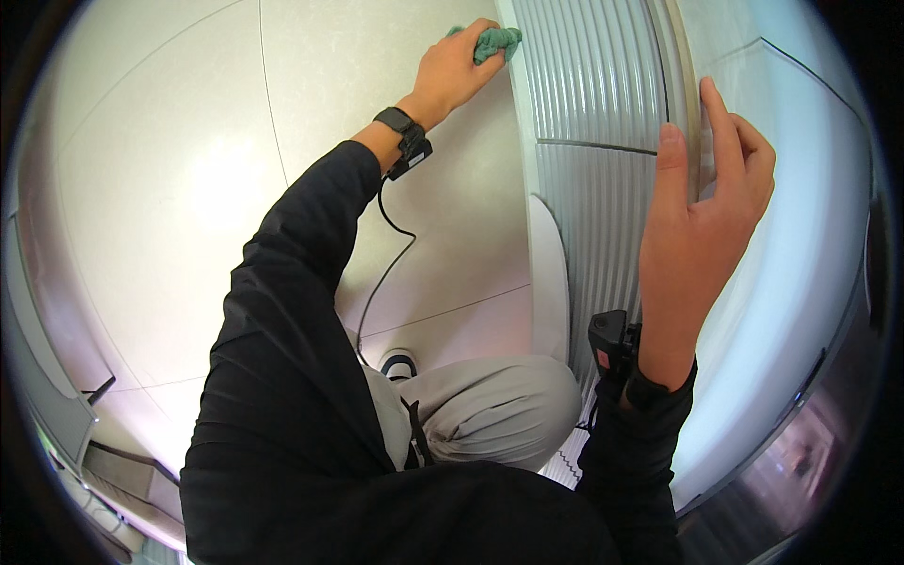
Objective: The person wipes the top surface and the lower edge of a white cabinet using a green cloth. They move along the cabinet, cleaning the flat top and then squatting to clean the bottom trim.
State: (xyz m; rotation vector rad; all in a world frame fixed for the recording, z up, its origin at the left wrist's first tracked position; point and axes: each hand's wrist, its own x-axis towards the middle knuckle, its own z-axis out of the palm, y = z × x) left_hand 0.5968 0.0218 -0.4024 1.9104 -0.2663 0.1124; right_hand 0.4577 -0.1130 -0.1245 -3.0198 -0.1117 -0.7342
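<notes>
My left hand (452,74) is shut on a bunched green cloth (497,45). It reaches forward, low down, where the pale tiled floor (176,106) meets the base of a fluted cabinet front (590,78). The cloth's right end is against or very close to the white base edge (519,106); I cannot tell if it touches. My right hand (706,169) is at the cabinet's top edge (688,92), thumb on the near side and fingers on the far side, apart and holding nothing. Whether it presses on the edge is unclear.
A white rounded panel (552,282) stands along the cabinet's foot. The pale top surface (791,191) runs along the right, with a dark screen-like edge (801,395) beyond. A black cable (381,282) hangs from my left wrist device. A cushioned seat (120,473) is at lower left.
</notes>
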